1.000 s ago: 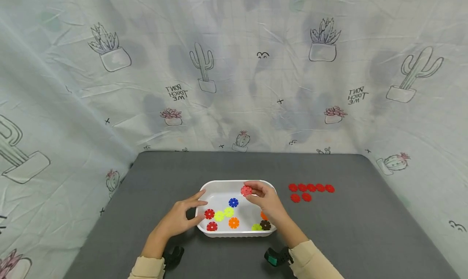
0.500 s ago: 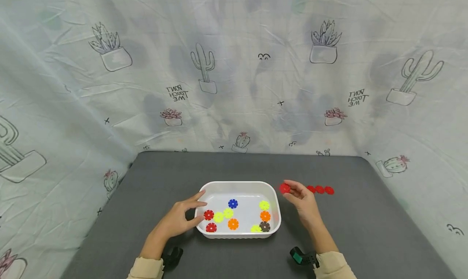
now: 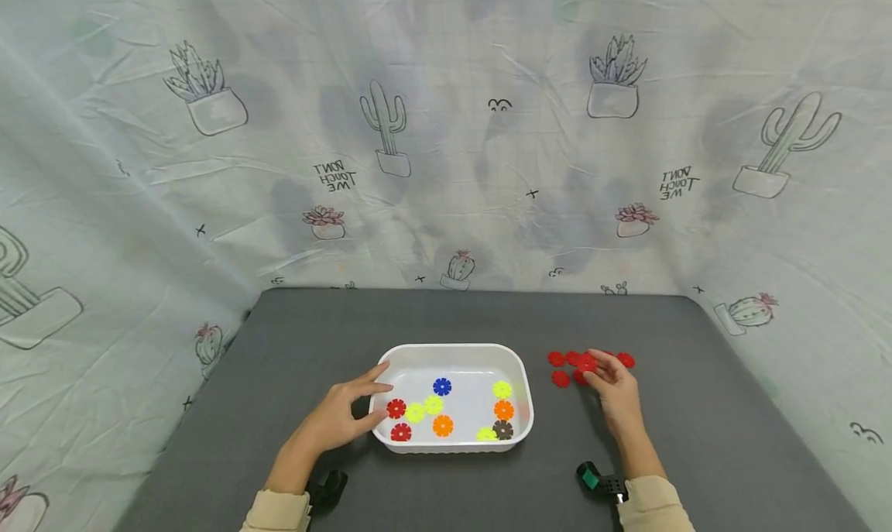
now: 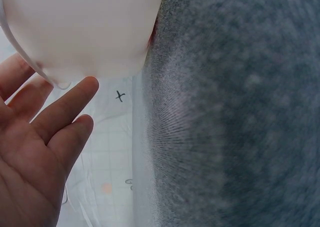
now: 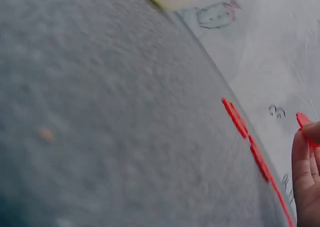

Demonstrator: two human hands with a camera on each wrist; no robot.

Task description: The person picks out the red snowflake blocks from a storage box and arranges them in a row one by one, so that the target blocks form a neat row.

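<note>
Between thumb and fingers, my right hand (image 3: 620, 399) pinches a red notched plastic disc (image 3: 588, 362), shaped like a flower. It holds the disc above the red discs (image 3: 560, 379) lying on the table right of the tray, partly hiding them. In the right wrist view the pinched disc (image 5: 302, 119) shows edge-on at the fingertips. My left hand (image 3: 341, 414) rests at the left rim of a white tray (image 3: 453, 447), fingers fairly straight. In the left wrist view, two fingers lie behind the rim and two outside the tray wall (image 4: 85, 32).
Inside the tray lie a blue disc (image 3: 442, 386), two red discs (image 3: 396, 408), several yellow ones (image 3: 433, 405), two orange ones (image 3: 443, 425) and a dark brown one (image 3: 502, 430). The grey table (image 3: 334, 323) ends at a patterned cloth backdrop (image 3: 460, 168).
My right hand has carried the red disc from over the tray rightward to the red discs on the table. My left hand has stayed at the tray's left rim.
</note>
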